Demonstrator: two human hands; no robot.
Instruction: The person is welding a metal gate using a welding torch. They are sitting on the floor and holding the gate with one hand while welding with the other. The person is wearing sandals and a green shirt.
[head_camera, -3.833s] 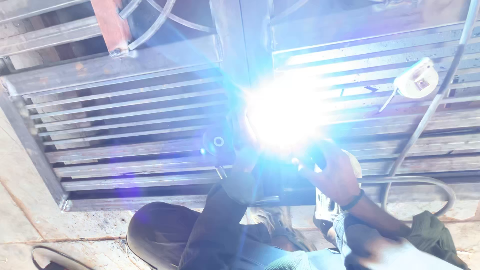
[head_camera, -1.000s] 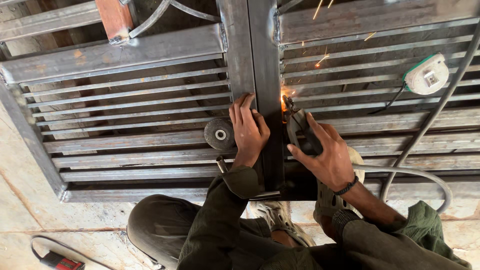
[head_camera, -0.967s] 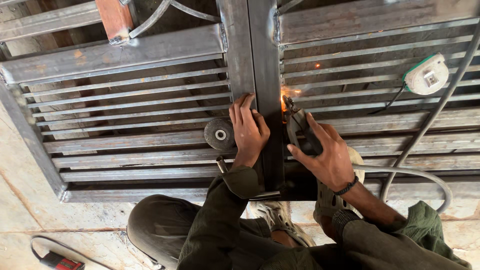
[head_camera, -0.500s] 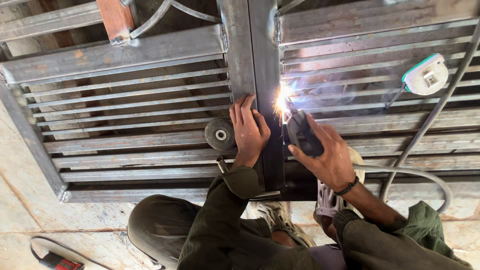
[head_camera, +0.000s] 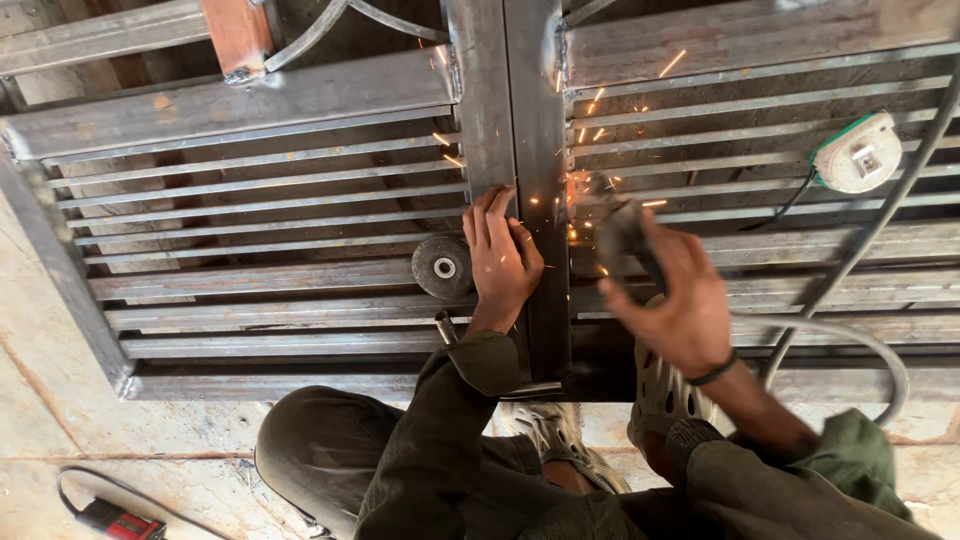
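My left hand (head_camera: 503, 258) rests flat on the central upright bar (head_camera: 520, 120) of a grey steel slatted gate (head_camera: 260, 100) lying on the ground. My right hand (head_camera: 675, 295) grips a dark welding electrode holder (head_camera: 622, 232), blurred with motion, just right of that bar. Orange sparks (head_camera: 580, 125) fly up from the joint beside the bar. A round grinding disc (head_camera: 444, 267) lies on the slats just left of my left hand.
A white and green round device (head_camera: 858, 152) with a black lead sits on the slats at right. A grey cable (head_camera: 860, 250) curves down the right side. A red-handled tool (head_camera: 120, 521) lies on the concrete at bottom left. My knees and shoes are below.
The blinding arc of a few seconds ago has died to scattered sparks. My right hand with the holder has shifted slightly away from the joint; my left hand has stayed on the bar.
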